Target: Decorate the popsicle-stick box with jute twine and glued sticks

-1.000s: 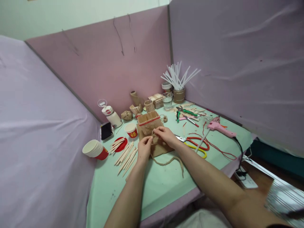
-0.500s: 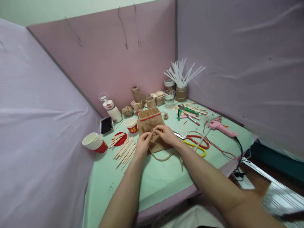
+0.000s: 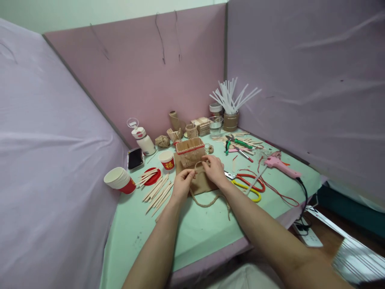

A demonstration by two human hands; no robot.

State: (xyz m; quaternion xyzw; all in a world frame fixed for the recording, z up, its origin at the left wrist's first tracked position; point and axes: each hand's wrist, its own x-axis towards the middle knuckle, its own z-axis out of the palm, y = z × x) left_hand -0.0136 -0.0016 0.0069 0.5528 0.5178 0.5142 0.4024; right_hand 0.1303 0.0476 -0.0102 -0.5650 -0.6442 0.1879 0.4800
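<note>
A braided twine cord (image 3: 204, 205) is pinched by my left hand (image 3: 184, 181) at one end, above a brown cardboard sheet (image 3: 201, 185). My right hand (image 3: 214, 167) grips the same cord a little to the right, so a short loop arches between the fingertips. The rest of the cord trails below my wrists onto the table, its frayed end near my right forearm. Just behind my fingers stands a small box of wooden sticks (image 3: 190, 152) with a red strip round its rim; my hands partly cover the view of its base.
Red-and-yellow-handled scissors (image 3: 249, 182) and a pink glue gun (image 3: 282, 166) lie to the right, its cable over the edge. Loose sticks (image 3: 158, 194), a red-and-white paper cup (image 3: 167, 160) and stacked cups (image 3: 120, 180) are left. Green-handled pliers (image 3: 239, 142) lie behind.
My hands have moved apart; my right hand shifted right, drawing a small cord loop into view between them. The camera view has shifted slightly.
</note>
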